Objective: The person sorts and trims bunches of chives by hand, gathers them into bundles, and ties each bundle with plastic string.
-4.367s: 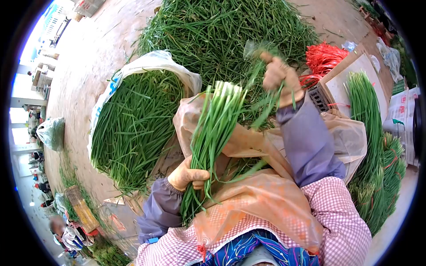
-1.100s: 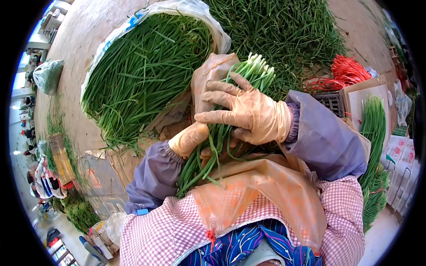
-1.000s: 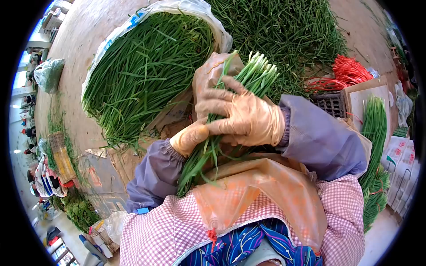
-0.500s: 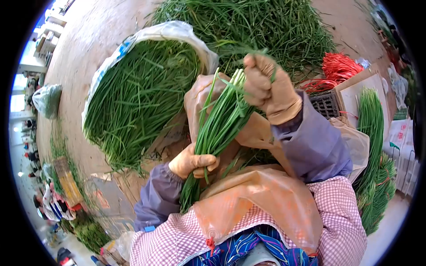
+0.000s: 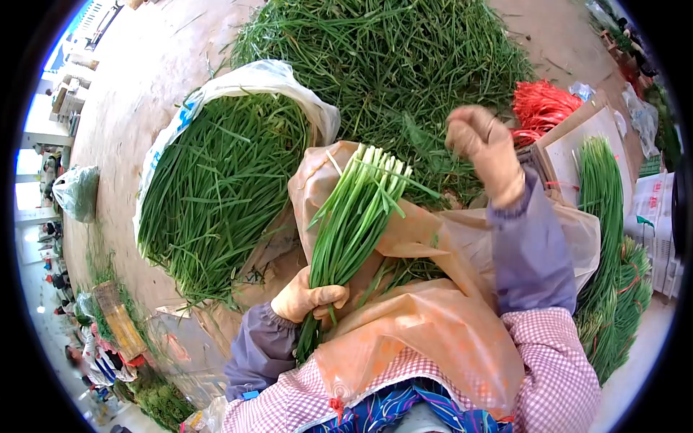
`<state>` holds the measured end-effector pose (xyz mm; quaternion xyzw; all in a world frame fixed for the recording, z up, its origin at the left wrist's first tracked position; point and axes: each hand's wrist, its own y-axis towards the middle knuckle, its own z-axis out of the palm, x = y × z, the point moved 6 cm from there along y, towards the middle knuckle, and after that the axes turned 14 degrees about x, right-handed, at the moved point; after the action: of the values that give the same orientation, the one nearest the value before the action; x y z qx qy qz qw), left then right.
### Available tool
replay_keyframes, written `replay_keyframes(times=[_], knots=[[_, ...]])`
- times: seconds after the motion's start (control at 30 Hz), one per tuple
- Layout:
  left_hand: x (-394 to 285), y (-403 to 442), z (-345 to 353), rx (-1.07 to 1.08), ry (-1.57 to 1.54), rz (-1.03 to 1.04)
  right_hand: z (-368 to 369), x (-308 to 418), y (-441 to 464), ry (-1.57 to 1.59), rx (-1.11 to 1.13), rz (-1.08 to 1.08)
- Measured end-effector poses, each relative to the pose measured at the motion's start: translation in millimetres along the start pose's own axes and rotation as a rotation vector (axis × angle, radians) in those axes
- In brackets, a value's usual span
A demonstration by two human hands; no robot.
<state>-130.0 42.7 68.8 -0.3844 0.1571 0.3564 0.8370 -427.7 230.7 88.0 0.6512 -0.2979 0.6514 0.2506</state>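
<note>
"Holding what in the left hand (image 5: 304,296)?"

"Clasping a bunch of garlic chives (image 5: 357,216) at the near centre, with pale ends pointing far."

"And doing what with the right hand (image 5: 492,155)?"

"Holding it up half-curled, right of the bunch, near a heap of loose greens (image 5: 382,65); blurred, so cannot tell whether gripping anything."

"And to the left?"

"See a plastic bag of chives (image 5: 263,78)."

1. One camera, worn on the person's head, looks forward and down at the bundle of green stalks (image 5: 354,216).
2. It sits near, above the bundle and on the wearer's side of it; checked clothing (image 5: 550,353) shows below the bundle.
3. The wide, round, dark-rimmed view reaches the leaf pile (image 5: 375,65) beyond the bundle and floor (image 5: 108,159) far left of it.
</note>
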Motion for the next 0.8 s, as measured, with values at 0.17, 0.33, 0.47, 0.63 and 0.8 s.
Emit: replay_keyframes(times=[0.17,0.33,0.47,0.63,0.8], knots=[[-7.8,-0.1,11.3,-0.096,0.044,-0.04,99.9,15.5,-35.5,-0.627,0.269,0.034],[-3.1,-3.0,5.7,-0.041,0.066,-0.023,64.7,-25.2,-18.7,-0.485,0.0,-0.193],[-4.6,-3.6,6.6,-0.044,0.129,-0.035,-43.2,-57.7,14.3,-0.714,-0.178,0.018],[-7.5,-1.0,13.2,-0.065,0.094,-0.055,53.6,-0.5,-33.2,-0.063,0.26,0.204],[-2.2,-0.2,13.2,-0.067,0.109,-0.053,94.6,-15.6,-41.8,-0.431,0.324,0.106]])
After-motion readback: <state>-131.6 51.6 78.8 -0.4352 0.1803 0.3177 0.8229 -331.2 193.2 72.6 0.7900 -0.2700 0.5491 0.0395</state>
